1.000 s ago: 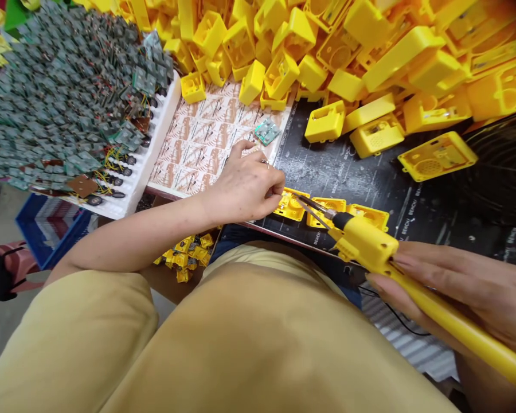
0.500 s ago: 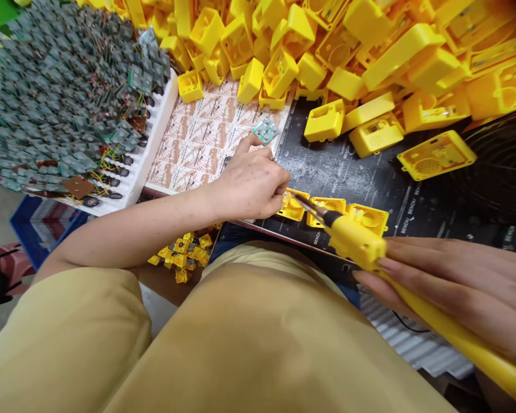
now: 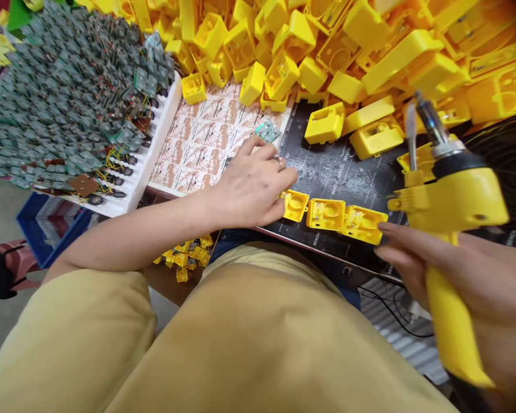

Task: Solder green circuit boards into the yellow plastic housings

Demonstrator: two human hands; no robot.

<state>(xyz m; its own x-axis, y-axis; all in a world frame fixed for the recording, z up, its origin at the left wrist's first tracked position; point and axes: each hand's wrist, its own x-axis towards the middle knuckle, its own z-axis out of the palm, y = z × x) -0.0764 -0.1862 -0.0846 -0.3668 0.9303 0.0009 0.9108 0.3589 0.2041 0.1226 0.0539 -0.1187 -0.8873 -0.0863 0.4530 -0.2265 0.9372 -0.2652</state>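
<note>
Our right hand (image 3: 464, 298) has its fingers wrapped around the yellow plastic soldering gun (image 3: 451, 229), gripping the handle, with the metal tip tilted up and away from the bench. Our left hand (image 3: 251, 186) rests with curled fingers on the black cutting mat (image 3: 348, 172), its fingertips touching the leftmost of three open yellow plastic casings (image 3: 295, 205) that sit in a row just beside them. Just beyond the knuckles lies a small green circuit board (image 3: 267, 131) on a patterned sheet (image 3: 198, 143). Farther off rises a heap of yellow plastic housings (image 3: 348, 46).

Head cam, looks fwd-down, close over lap + bench (image 3: 339, 172).
</note>
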